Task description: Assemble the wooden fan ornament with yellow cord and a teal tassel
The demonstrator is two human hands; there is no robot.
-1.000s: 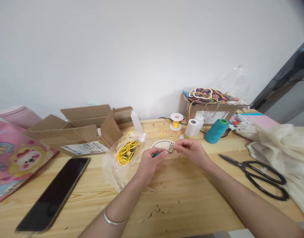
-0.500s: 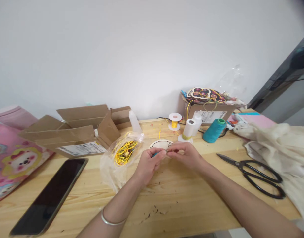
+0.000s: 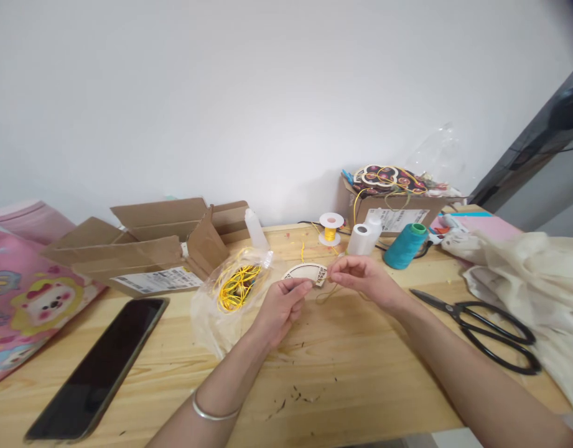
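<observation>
My left hand [image 3: 279, 309] is closed in a pinch, thumb against forefinger; what lies between them is hidden. Just beyond its fingertips is a fan-shaped wooden piece [image 3: 305, 272] with cut-out lattice at its end and a yellow cord at its top. I cannot tell whether the left fingers touch it. To the right, my right hand [image 3: 363, 280] pinches a thin olive-coloured thread [image 3: 324, 300], which hangs in a loose loop between the hands. Behind the right hand stand a spool of yellow thread [image 3: 330, 233] and a white spool [image 3: 359, 239].
Left are a phone [image 3: 97, 367], an open cardboard box [image 3: 127, 252] and a plastic bag [image 3: 206, 330] of yellow cords. Right are a teal thread cone [image 3: 404, 247], black scissors [image 3: 473, 323] and cream fabric [image 3: 542, 298]. A filled box [image 3: 398, 211] stands behind.
My hands were together at the fingertips, with a bit of teal showing by the left fingers. The right hand has drawn away to the right, and the thread loop now shows.
</observation>
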